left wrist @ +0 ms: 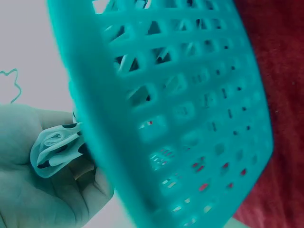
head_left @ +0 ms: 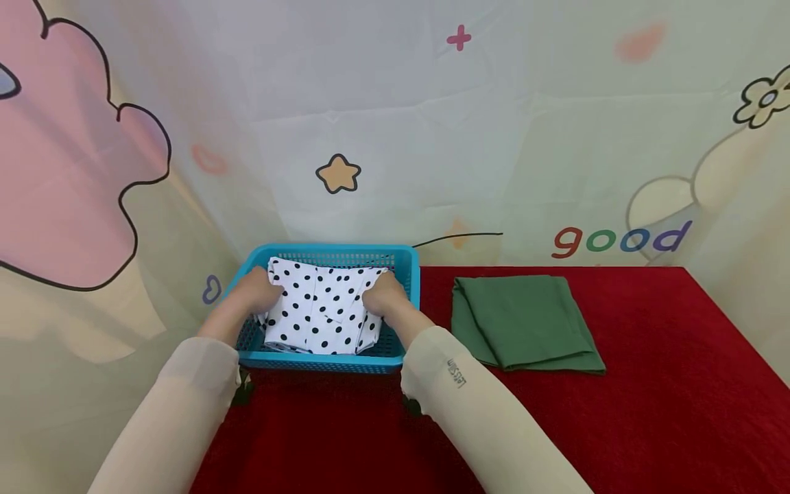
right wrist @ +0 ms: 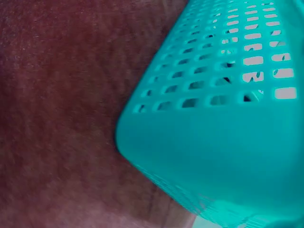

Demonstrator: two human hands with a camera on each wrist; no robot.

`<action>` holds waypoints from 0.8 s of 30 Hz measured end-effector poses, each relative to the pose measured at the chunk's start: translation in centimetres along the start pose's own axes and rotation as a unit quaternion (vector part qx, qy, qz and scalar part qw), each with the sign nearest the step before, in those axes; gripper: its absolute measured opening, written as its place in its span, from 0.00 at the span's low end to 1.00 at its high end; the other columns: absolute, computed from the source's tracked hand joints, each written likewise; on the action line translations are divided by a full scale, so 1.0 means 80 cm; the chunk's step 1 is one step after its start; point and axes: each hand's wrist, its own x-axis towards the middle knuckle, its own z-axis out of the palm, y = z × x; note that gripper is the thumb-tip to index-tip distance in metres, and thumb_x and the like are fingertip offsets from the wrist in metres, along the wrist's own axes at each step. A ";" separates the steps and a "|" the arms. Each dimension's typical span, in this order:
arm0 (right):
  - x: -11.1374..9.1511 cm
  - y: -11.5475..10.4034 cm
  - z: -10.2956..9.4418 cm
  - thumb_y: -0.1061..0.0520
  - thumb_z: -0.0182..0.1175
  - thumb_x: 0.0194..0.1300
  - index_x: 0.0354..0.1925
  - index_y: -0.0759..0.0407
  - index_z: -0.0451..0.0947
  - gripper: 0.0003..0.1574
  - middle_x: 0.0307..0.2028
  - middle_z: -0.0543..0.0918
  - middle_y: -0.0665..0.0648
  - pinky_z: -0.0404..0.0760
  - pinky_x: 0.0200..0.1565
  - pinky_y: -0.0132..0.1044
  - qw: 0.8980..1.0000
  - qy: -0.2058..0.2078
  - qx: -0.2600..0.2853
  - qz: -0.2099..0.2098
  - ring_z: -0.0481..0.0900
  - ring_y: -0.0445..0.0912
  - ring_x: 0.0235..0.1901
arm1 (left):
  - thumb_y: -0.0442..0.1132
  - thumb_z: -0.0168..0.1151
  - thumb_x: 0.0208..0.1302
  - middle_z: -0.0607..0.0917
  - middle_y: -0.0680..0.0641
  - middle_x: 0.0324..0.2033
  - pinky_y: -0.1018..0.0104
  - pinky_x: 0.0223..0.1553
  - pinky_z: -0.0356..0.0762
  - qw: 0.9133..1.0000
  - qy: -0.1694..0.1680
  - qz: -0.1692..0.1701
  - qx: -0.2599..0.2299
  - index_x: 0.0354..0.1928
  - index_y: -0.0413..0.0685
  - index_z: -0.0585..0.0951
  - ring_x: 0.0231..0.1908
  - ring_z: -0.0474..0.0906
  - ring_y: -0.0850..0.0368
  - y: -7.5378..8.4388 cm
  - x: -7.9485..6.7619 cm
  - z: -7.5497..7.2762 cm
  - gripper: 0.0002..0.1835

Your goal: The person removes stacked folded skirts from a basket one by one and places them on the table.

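Note:
A folded white cloth with black polka dots (head_left: 327, 309) is in the blue plastic basket (head_left: 327, 363), its upper edge near the rim. My left hand (head_left: 258, 291) grips the cloth's left side. In the left wrist view that hand (left wrist: 42, 180) lies around the rolled folds of the dotted fabric (left wrist: 57, 147), beside the basket wall. My right hand (head_left: 385, 296) holds the cloth's right side, its fingertips hidden in the fabric. The right wrist view shows the basket's perforated corner (right wrist: 199, 142), while the right hand is out of that picture.
A folded green cloth (head_left: 531, 322) lies to the right of the basket on the red table covering (head_left: 666, 384). Behind the table hangs a pale printed backdrop (head_left: 395, 171). The table's right edge slants toward the lower right.

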 end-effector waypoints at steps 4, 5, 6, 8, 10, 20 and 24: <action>-0.006 -0.007 -0.012 0.65 0.54 0.72 0.77 0.70 0.54 0.40 0.58 0.78 0.69 0.89 0.43 0.42 1.000 -0.002 0.018 -0.016 0.86 0.54 0.41 | 0.42 0.44 0.79 0.70 0.21 0.63 0.42 0.62 0.75 1.000 0.000 0.008 -0.008 0.69 0.15 0.58 0.57 0.73 0.32 0.007 -0.008 -0.013 0.33; -0.007 -0.008 -0.014 0.65 0.54 0.72 0.77 0.70 0.54 0.40 0.58 0.78 0.69 0.90 0.45 0.43 1.000 -0.002 0.020 -0.019 0.87 0.54 0.41 | 0.43 0.44 0.79 0.71 0.22 0.62 0.42 0.62 0.75 1.000 -0.002 0.008 -0.011 0.69 0.16 0.59 0.57 0.73 0.33 0.009 -0.010 -0.016 0.33; -0.008 -0.009 -0.017 0.65 0.54 0.72 0.76 0.69 0.57 0.38 0.57 0.79 0.68 0.90 0.46 0.45 1.000 -0.003 0.022 -0.022 0.87 0.54 0.41 | 0.43 0.43 0.79 0.72 0.23 0.60 0.43 0.61 0.75 1.000 -0.003 0.010 -0.013 0.68 0.17 0.61 0.56 0.73 0.34 0.010 -0.011 -0.019 0.32; -0.009 -0.011 -0.022 0.65 0.55 0.72 0.72 0.69 0.62 0.33 0.55 0.80 0.67 0.90 0.46 0.46 0.999 -0.001 0.026 -0.031 0.88 0.54 0.41 | 0.43 0.43 0.80 0.74 0.25 0.58 0.43 0.59 0.75 1.000 -0.002 0.015 -0.018 0.66 0.19 0.63 0.54 0.73 0.36 0.012 -0.014 -0.025 0.30; -0.010 -0.013 -0.026 0.64 0.56 0.72 0.67 0.67 0.66 0.28 0.51 0.81 0.66 0.90 0.46 0.47 0.999 -0.004 0.029 -0.035 0.89 0.55 0.40 | 0.43 0.43 0.80 0.75 0.25 0.56 0.43 0.59 0.76 1.000 0.006 0.026 -0.012 0.64 0.19 0.65 0.54 0.74 0.36 0.014 -0.016 -0.030 0.29; -0.018 -0.019 -0.058 0.64 0.54 0.73 0.65 0.69 0.66 0.25 0.52 0.79 0.67 0.90 0.41 0.40 0.997 -0.017 0.050 -0.049 0.87 0.53 0.40 | 0.46 0.45 0.79 0.70 0.22 0.62 0.39 0.62 0.72 0.998 0.025 0.054 -0.007 0.69 0.16 0.58 0.57 0.70 0.32 0.028 -0.028 -0.049 0.35; -0.022 -0.021 -0.077 0.63 0.55 0.74 0.70 0.68 0.62 0.30 0.55 0.79 0.67 0.88 0.42 0.37 0.996 -0.028 0.058 -0.062 0.85 0.52 0.43 | 0.47 0.47 0.79 0.74 0.27 0.54 0.45 0.52 0.76 0.997 0.034 0.062 -0.016 0.64 0.18 0.64 0.51 0.72 0.36 0.039 -0.033 -0.056 0.32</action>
